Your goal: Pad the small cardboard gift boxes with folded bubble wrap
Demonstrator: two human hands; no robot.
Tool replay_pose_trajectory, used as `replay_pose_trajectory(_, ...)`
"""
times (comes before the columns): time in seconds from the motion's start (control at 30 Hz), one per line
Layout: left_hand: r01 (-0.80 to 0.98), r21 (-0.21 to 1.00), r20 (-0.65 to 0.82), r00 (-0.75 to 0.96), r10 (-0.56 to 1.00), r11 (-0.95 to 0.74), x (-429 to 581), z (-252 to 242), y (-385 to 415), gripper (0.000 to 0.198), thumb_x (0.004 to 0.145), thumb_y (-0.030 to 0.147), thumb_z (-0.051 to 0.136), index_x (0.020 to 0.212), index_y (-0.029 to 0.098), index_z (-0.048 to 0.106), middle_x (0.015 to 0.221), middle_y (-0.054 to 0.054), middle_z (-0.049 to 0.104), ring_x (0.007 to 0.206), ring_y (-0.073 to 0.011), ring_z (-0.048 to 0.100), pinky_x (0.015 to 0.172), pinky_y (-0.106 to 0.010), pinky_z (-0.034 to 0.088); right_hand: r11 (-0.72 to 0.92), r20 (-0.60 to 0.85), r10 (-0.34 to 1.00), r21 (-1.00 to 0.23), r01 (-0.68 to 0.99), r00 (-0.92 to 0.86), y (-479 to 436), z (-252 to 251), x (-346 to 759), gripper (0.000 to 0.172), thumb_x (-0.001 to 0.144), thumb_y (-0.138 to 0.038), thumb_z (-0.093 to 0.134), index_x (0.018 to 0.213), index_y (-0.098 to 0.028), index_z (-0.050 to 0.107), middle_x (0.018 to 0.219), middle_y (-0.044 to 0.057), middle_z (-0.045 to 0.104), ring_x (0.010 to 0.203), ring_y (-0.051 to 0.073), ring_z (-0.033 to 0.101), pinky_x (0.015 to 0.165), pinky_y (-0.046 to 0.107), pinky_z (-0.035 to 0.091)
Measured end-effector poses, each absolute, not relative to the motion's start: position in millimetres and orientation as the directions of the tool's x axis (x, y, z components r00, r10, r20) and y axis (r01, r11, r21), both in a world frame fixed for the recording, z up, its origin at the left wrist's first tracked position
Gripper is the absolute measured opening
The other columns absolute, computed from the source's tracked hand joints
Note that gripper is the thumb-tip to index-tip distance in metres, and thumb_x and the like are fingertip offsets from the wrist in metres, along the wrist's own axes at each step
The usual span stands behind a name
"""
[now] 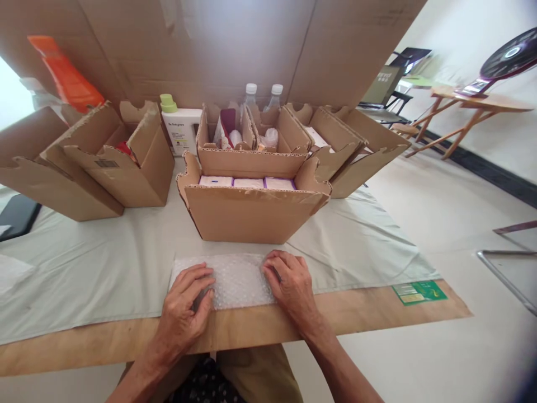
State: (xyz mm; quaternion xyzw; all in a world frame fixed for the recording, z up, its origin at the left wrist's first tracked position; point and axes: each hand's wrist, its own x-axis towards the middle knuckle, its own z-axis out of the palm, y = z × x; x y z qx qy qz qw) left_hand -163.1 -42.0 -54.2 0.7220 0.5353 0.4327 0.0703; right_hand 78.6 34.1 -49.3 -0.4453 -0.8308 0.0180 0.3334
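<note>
A flat, clear sheet of bubble wrap (pixel 239 280) lies at the front of the table, partly over the cloth and partly over the bare wood. My left hand (pixel 187 299) rests on its left end, fingers loosely bent and thumb apart from them. At the right end, my right hand (pixel 289 280) has its fingers curled, with thumb and forefinger closed on the edge of the wrap. Just behind the sheet stands an open cardboard box (pixel 247 215) holding several white packs with purple edges (pixel 249 183).
More open cardboard boxes (pixel 146 162) stand left, right and behind. Behind them are a white bottle with a green cap (pixel 178 131), clear bottles (pixel 274 99) and an orange bottle (pixel 69 78). A green card (pixel 419 292) lies at the front right; a black object (pixel 19 215) is far left.
</note>
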Motion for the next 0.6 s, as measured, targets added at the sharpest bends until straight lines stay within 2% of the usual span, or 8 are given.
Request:
replay_pose_trajectory(0.17, 0.725, 0.568, 0.549, 0.017, 0.836, -0.389, -164, -56, -44, 0.020, 0.091, 0.008, 0.056, 0.103, 0.019, 0.068, 0.112, -0.010, 0.072, 0.116, -0.0259, 0.064, 0.098, -0.047, 0.057, 0.643, 0.635, 0.690, -0.314, 0.699, -0.349, 30, -40, 73, 0.019, 0.100, -0.017, 0.056, 0.082, -0.020, 0.062, 0.102, 0.009, 0.071, 0.087, 0.022, 0.064, 0.080, 0.037, 0.041)
replay_pose_trajectory(0.27, 0.759, 0.545, 0.544, 0.002, 0.839, -0.356, -164, -56, -45, 0.025, 0.091, 0.009, 0.056, 0.111, 0.020, 0.066, 0.120, -0.011, 0.069, 0.121, -0.0278, 0.062, 0.102, -0.051, 0.054, 0.691, 0.675, 0.648, -0.328, 0.644, -0.352, 26, -38, 71, 0.016, 0.099, -0.015, 0.057, 0.084, -0.021, 0.059, 0.106, 0.009, 0.073, 0.088, 0.022, 0.066, 0.082, 0.039, 0.043)
replay_pose_trajectory(0.43, 0.832, 0.439, 0.578, 0.028, 0.816, -0.340, -161, -53, -45, 0.058, 0.090, 0.013, 0.059, 0.146, 0.018, 0.045, 0.142, -0.018, 0.057, 0.140, -0.0342, 0.049, 0.113, -0.060, 0.042, 0.745, 0.646, 0.664, -0.535, 0.397, -0.375, 9, -34, 70, 0.017, 0.096, -0.007, 0.055, 0.093, -0.023, 0.058, 0.090, 0.002, 0.074, 0.084, 0.018, 0.070, 0.079, 0.035, 0.049)
replay_pose_trajectory(0.5, 0.849, 0.390, 0.570, 0.080, 0.818, -0.355, -163, -49, -46, 0.065, 0.089, 0.013, 0.059, 0.151, 0.015, 0.037, 0.144, -0.020, 0.056, 0.144, -0.0354, 0.044, 0.117, -0.063, 0.035, 0.703, 0.599, 0.710, -0.624, 0.340, -0.369, -2, -29, 72, 0.022, 0.095, -0.004, 0.053, 0.100, -0.024, 0.059, 0.090, 0.001, 0.072, 0.084, 0.017, 0.069, 0.078, 0.033, 0.051)
replay_pose_trajectory(0.6, 0.847, 0.373, 0.539, 0.133, 0.831, -0.378, -172, -37, -50, 0.066, 0.089, 0.011, 0.057, 0.151, 0.013, 0.036, 0.137, -0.018, 0.063, 0.140, -0.0329, 0.049, 0.120, -0.062, 0.030, 0.626, 0.514, 0.770, -0.723, 0.291, -0.379, -17, -20, 81, 0.030, 0.095, -0.002, 0.049, 0.110, -0.025, 0.060, 0.093, 0.002, 0.069, 0.089, 0.018, 0.066, 0.079, 0.033, 0.053)
